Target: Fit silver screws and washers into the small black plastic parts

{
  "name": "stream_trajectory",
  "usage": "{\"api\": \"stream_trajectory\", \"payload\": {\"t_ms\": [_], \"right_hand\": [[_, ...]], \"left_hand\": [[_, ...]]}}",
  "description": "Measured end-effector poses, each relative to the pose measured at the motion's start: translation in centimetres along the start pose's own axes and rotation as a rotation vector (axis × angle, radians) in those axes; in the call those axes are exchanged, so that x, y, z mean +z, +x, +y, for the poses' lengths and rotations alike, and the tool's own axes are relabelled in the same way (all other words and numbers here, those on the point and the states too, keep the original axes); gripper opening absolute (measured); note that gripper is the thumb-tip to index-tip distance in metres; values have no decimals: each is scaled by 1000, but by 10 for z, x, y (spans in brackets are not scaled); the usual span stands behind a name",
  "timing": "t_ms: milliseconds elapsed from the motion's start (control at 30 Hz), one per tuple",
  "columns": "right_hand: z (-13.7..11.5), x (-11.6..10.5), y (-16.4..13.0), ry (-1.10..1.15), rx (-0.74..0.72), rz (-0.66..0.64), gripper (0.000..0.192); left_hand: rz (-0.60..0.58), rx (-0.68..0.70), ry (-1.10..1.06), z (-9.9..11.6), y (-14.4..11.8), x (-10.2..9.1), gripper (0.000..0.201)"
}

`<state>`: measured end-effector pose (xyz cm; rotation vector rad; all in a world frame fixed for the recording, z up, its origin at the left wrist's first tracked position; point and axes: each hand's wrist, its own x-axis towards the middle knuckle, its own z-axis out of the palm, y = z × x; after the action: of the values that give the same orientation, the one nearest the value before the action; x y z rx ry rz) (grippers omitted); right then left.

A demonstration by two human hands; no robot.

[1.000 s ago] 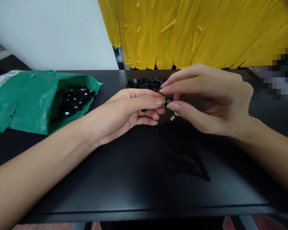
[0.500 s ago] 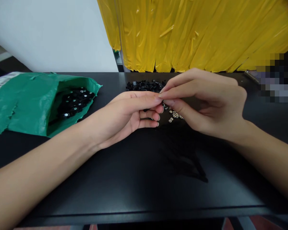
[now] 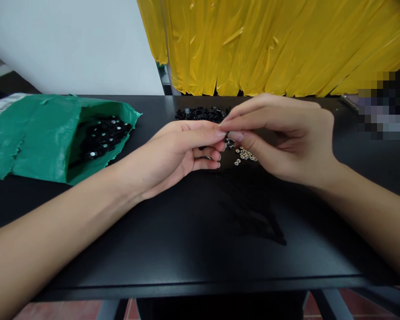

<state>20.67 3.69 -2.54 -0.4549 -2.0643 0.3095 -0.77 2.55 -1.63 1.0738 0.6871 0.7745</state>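
Head view: left hand (image 3: 173,153) and right hand (image 3: 286,138) meeting fingertip to fingertip over table (image 3: 186,240), pinching small black part (image 3: 229,143) between them. Washers (image 3: 245,155) lying loose just below. Black pile (image 3: 200,114) sitting behind hands. Green bag (image 3: 36,138) at left holding many parts (image 3: 103,135), so judging much work remaining

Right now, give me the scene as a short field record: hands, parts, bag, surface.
left hand: fingertips meet the right hand's over the table, pinching a small black part
right hand: pinching the same part
loose rings: small metal pile under the right hand
black parts pile: behind the hands
green bag: left side, open, black parts inside
table: black
backdrop: yellow plastic sheet
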Motion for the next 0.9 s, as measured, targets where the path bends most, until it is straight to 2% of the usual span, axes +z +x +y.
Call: {"api": "stream_trajectory", "payload": {"t_ms": [133,233,400,567,700,800,900], "right_hand": [[-6,0,0,38,107,28,12],[-7,-1,0,70,147,31,14],[-3,0,0,102,63,12,31],[-5,-1,1,119,124,18,19],[-10,-3,1,107,203,-32,10],[-11,-3,1,108,210,-42,12],[-8,0,0,136,175,4,18]], "left_hand": [[-12,4,-11,0,-2,2,13],[-2,-7,-7,0,-2,4,13],[31,12,-17,2,-1,6,11],[23,12,-4,1,-2,4,11],[10,1,-13,-1,-1,2,8],[0,-19,-22,-1,-2,2,8],[6,-41,-67,3,-4,4,10]]}}
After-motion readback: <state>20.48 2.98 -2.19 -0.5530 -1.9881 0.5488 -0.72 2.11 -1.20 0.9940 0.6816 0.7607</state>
